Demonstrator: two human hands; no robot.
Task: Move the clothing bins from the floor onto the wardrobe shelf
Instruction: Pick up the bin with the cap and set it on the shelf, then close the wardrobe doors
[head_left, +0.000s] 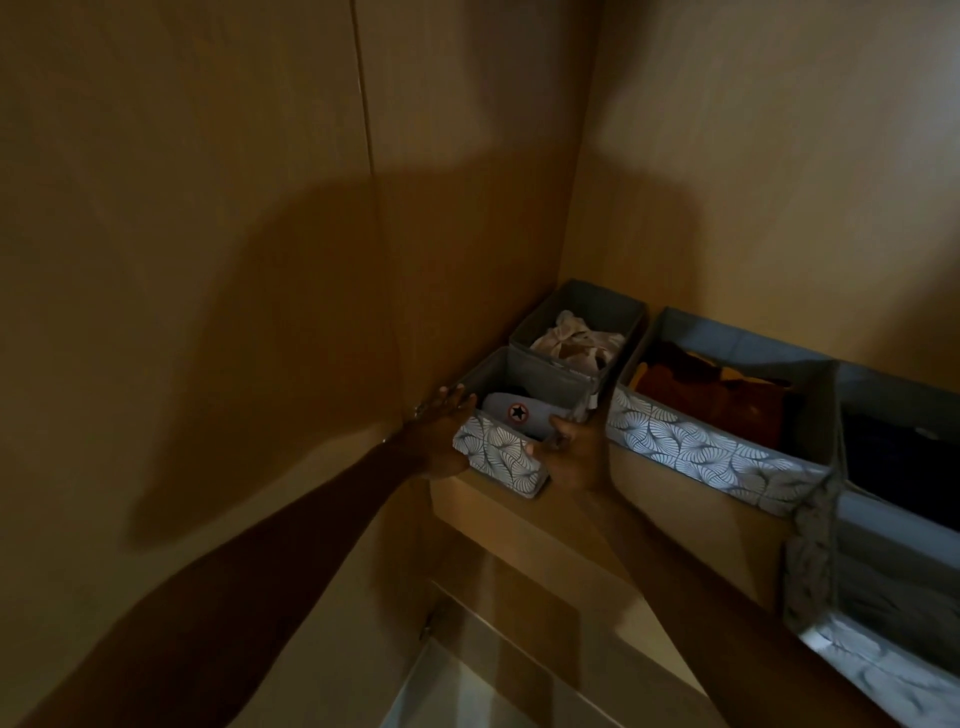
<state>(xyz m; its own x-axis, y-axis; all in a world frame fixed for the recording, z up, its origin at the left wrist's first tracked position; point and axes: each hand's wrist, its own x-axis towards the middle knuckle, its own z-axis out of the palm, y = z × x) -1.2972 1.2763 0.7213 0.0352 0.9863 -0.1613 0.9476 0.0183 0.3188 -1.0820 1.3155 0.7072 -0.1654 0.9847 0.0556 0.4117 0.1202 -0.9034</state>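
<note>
A small bin (501, 447) with a white leaf pattern on its front sits at the front edge of the wardrobe shelf (519, 506), just right of the frame's centre, tucked against the wooden side wall (208, 234). Inside it lies a folded grey cloth (517, 415) with a round star badge. The left hand (441, 426) lies against the bin's left side, fingers stretched out flat along the wall. The right hand (576, 447) holds the bin's front right corner, its thumb hooked over the rim and the other fingers hidden below.

Directly behind this bin, touching it, stands a second small bin (582, 317) in the shelf's back corner, holding crumpled pale cloth (576, 340). To the right, just beside both, a longer bin (691, 447) with the same leaf front holds reddish-brown clothes (717, 400). Further right, at the frame's edge, another bin (893, 519) contains dark clothing and hangs partly over the shelf's front. Both bare forearms reach in from the lower corners of the frame. The lighting is dim.
</note>
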